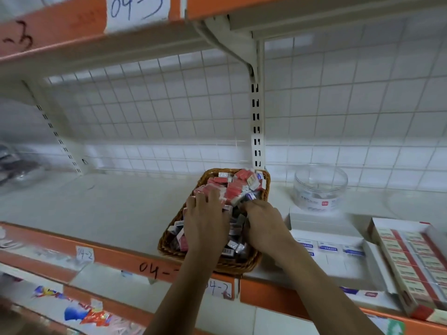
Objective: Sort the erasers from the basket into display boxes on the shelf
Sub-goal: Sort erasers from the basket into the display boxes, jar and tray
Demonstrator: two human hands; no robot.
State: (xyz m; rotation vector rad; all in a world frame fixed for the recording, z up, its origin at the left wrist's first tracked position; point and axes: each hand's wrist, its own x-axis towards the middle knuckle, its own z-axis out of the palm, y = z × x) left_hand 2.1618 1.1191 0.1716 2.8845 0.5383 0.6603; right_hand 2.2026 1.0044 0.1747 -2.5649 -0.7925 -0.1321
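Left hand (205,218) lay flat, fingers spread on erasers (232,187) in basket (169,247). Right hand (263,223) curled into pile; hold unclear. Blue display box (329,247) mostly unfilled, red display box (411,257) seemingly full. Judged: most sorting remained.

We cannot tell whether the right grip (263,226), its fingertips buried among the erasers (233,187) in the basket (165,240), pinches anything, the left grip (205,223) hides the pieces under its palm, the red display box (418,311) runs off the right edge, and the far-left clutter (14,163) is only blur.
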